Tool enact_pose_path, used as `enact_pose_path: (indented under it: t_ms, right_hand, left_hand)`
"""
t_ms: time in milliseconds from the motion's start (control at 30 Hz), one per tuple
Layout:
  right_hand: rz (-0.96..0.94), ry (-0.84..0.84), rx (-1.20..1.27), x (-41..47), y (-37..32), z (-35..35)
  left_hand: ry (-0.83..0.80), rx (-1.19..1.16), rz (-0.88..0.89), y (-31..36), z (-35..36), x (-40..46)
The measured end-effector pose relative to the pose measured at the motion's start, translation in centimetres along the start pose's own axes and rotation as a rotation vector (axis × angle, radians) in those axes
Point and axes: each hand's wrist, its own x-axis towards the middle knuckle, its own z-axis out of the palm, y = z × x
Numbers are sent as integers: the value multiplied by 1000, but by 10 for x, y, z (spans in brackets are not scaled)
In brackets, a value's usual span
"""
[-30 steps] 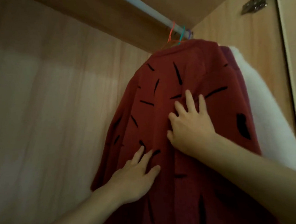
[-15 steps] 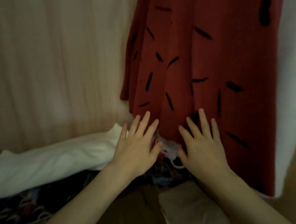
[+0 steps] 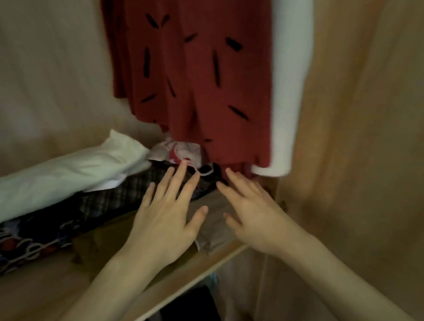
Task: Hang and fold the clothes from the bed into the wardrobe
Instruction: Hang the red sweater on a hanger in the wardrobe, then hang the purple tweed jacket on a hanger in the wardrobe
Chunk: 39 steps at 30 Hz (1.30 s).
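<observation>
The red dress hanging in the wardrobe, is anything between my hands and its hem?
Nothing visible. Both the left hand and right hand are open just below the red dress, over the folded clothes on the shelf.

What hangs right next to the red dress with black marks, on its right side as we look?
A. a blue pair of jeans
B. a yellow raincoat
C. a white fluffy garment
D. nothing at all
C: a white fluffy garment hangs directly against the right edge of the red dress, reaching down a little lower than the dress's hem.
</observation>
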Motion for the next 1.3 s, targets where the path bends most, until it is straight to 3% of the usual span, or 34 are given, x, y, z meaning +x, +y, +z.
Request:
enact_pose_path:
  t_ms: [100, 333, 900, 1300]
  right_hand:
    - [63, -73, -11, -43, 8, -1]
    - [303, -66, -105, -114, -2, -33]
    - [1102, 12, -257, -345, -99, -78]
    - [1413, 55, -286, -519, -110, -117]
  left_hand:
    - [2, -19, 56, 23, 5, -10]
    - [-49, -105, 281, 68, -8, -25]
    - [-196, -388, 973, 215, -5, -150]
    - [-268, -380, 1191, 353, -2, -231]
